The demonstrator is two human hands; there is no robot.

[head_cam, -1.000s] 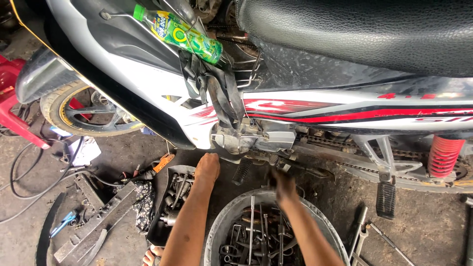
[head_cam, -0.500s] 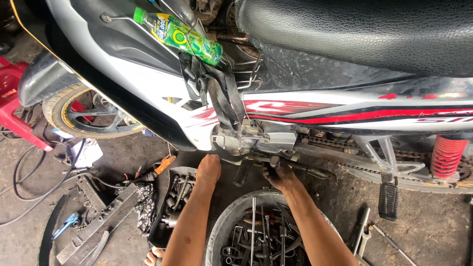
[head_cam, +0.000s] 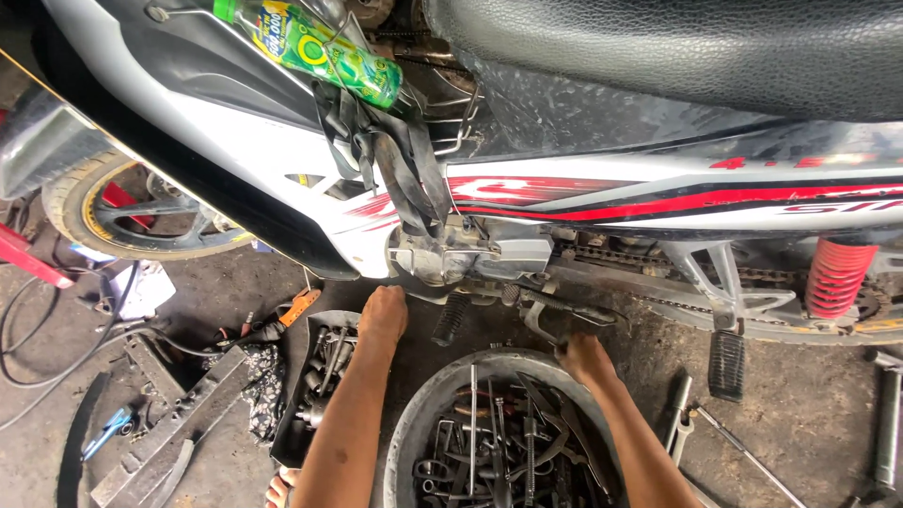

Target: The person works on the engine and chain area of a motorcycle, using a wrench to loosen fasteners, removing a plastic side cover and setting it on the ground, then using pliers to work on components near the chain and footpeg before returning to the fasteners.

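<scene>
A white motorcycle with red stripes (head_cam: 583, 193) and a black seat stands over me. My left hand (head_cam: 384, 315) reaches up under the engine casing (head_cam: 470, 256), beside the black footpeg (head_cam: 450, 320); its fingertips are hidden against the underside. My right hand (head_cam: 583, 359) is curled around the lower end of a bent metal lever (head_cam: 564, 315) below the engine. It hovers just above the rim of a round tub (head_cam: 414, 423) holding several wrenches and other tools.
A green plastic bottle (head_cam: 315, 47) is strapped to the frame above. A black tray of parts (head_cam: 315, 395) sits left of the tub. The front wheel (head_cam: 132, 212), cables and metal bars lie at left. A red shock absorber (head_cam: 835, 277), a rear footpeg (head_cam: 726, 362) and loose tools are at right.
My right hand has shifted a little to the right and down, from under the engine to the metal lever. My left hand has stayed under the casing.
</scene>
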